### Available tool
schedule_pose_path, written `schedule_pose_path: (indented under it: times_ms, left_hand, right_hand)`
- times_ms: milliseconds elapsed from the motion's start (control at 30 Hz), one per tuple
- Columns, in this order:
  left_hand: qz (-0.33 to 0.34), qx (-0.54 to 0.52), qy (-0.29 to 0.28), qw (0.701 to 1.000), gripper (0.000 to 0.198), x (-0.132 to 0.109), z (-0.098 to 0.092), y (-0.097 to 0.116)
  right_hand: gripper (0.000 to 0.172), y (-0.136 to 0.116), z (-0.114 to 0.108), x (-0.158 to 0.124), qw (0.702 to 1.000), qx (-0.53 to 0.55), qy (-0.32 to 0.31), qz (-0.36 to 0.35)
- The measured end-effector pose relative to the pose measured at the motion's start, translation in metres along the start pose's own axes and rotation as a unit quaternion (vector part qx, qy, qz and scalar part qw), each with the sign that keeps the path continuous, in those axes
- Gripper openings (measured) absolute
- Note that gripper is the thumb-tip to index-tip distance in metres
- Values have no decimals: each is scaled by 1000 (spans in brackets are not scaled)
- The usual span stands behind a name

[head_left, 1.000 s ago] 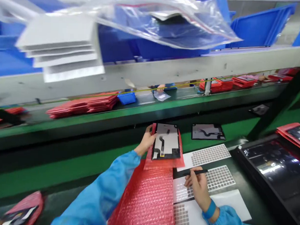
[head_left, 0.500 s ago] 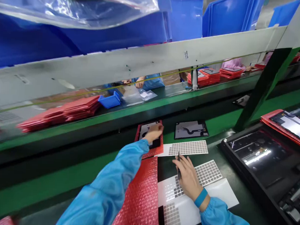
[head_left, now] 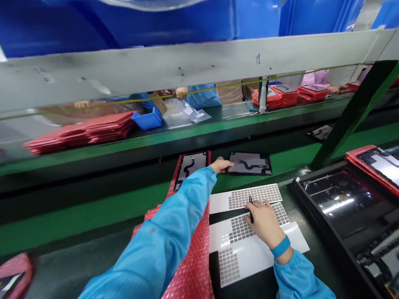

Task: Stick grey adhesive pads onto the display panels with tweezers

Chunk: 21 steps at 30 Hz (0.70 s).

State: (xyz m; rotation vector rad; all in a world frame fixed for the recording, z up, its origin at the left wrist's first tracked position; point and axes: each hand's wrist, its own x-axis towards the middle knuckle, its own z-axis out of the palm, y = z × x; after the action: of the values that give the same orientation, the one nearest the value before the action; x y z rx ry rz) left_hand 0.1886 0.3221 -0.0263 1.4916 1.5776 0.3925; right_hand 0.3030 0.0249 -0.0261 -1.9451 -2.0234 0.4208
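My left hand (head_left: 221,164) reaches forward, its fingers closed at the left edge of a flat display panel (head_left: 254,164) with a black ribbon cable. Just left of it lies another display panel (head_left: 194,161) on a red bubble-wrap bag, partly hidden by my sleeve. In my right hand (head_left: 265,219) is a pair of dark tweezers (head_left: 251,209), tips pointing away from me. Below that hand are white sheets with grids of small grey stickers; the far sticker sheet (head_left: 220,202) lies beyond the middle sheet (head_left: 218,235) and near sheet (head_left: 257,260).
Red bubble wrap (head_left: 195,258) lies under my left arm. A black tray (head_left: 299,190) stands at right, near a green post (head_left: 361,111). Across the line are red stacks (head_left: 105,126), a small blue bin (head_left: 148,120) and co-workers' hands. Large blue bins (head_left: 178,18) hang overhead.
My left hand has moved right, from the panel on the red bag to the left edge of the other panel. My right hand keeps the tweezers over the sticker sheets. The view has shifted slightly.
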Motion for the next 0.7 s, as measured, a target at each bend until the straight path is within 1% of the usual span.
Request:
schedule_pose_path:
  times_ms: [67,100,167,233,300,367,433,467,500,533,633,700]
  left_hand:
    - [36,-47,17,998,43,-10,-11,4]
    - [57,-67,30,996,43,-15,-19,5]
    - [95,-104,54,989,43,-28,-45,5]
    - [126,-131,61,981,42,-46,-81,0]
    - [148,-148,48,977,42,-71,-123,-13]
    - [157,-150,26,976,45,-100,-163,-33]
    - [149,-136,-4,979,49,-129,-192,-58]
    - [140,-124,-22,982,49,-143,-200,-72]
    - [129,-110,-41,985,49,-154,-204,-86]
    - [118,-95,-60,987,47,-163,-204,-100]
    - [103,-51,-93,989,39,-178,-191,-140]
    - [110,-20,-86,990,31,-181,-182,-160]
  right_hand:
    - [16,6,-4,-2,1000,2,-3,-8]
    - [16,8,-5,-3,1000,1,-2,-13]
    - [16,11,-6,-3,1000,-3,0,-22]
    - [15,14,-6,-4,1000,-8,3,-30]
    - [16,16,-5,-4,999,-19,4,-33]
    - [15,18,-5,-4,999,-33,3,-39]
    - [15,20,-4,-3,998,-44,4,-46]
    - [15,21,-3,-3,998,-45,5,-50]
    - [16,22,-3,-3,998,-44,6,-55]
    - [16,23,-2,-3,997,-43,9,-58]
    - [19,27,0,-3,997,-35,21,-66]
    - [24,29,0,-3,997,-9,34,-72]
